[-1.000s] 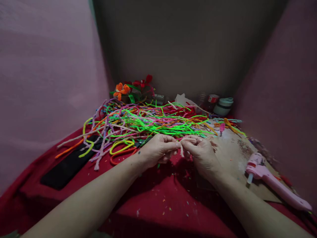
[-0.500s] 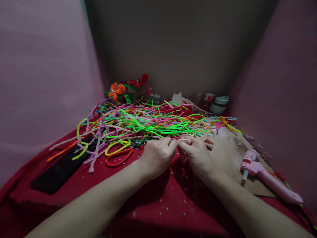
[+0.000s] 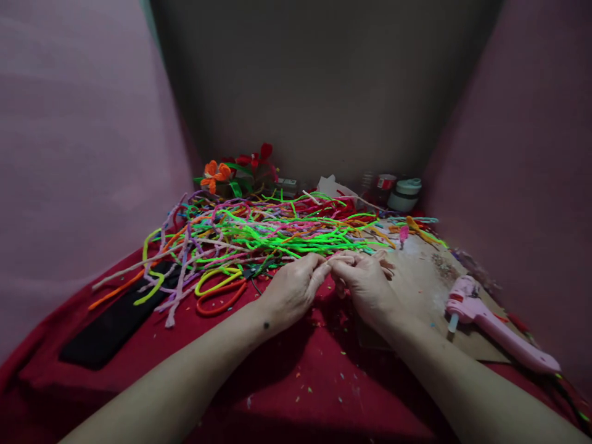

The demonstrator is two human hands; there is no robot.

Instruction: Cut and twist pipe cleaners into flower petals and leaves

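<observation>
Both hands meet at the near edge of the pipe cleaner pile. My left hand [image 3: 293,285] is closed, thumb against fingers, on one end of a pale pink pipe cleaner [image 3: 341,260]. Pinching the same piece from the other side is my right hand [image 3: 369,288], its fingertips a short way from the left thumb. Pale looped parts stick out past the right knuckles; the fingers hide the rest. Left of my left hand lie scissors [image 3: 221,297] with one yellow and one red handle, their blades partly covered by the strands.
Many coloured pipe cleaners [image 3: 272,234] spread across the red cloth [image 3: 300,364]. A black flat object [image 3: 108,327] lies left. On the right, a pink glue gun [image 3: 490,330] rests on cardboard [image 3: 411,290]. Fuzzy flowers [image 3: 215,176] and a lidded cup [image 3: 405,195] stand behind.
My left hand has rolled at the wrist, so its thumb now points toward the right hand, and more of the pale strand shows between them. The camera view has shifted slightly.
</observation>
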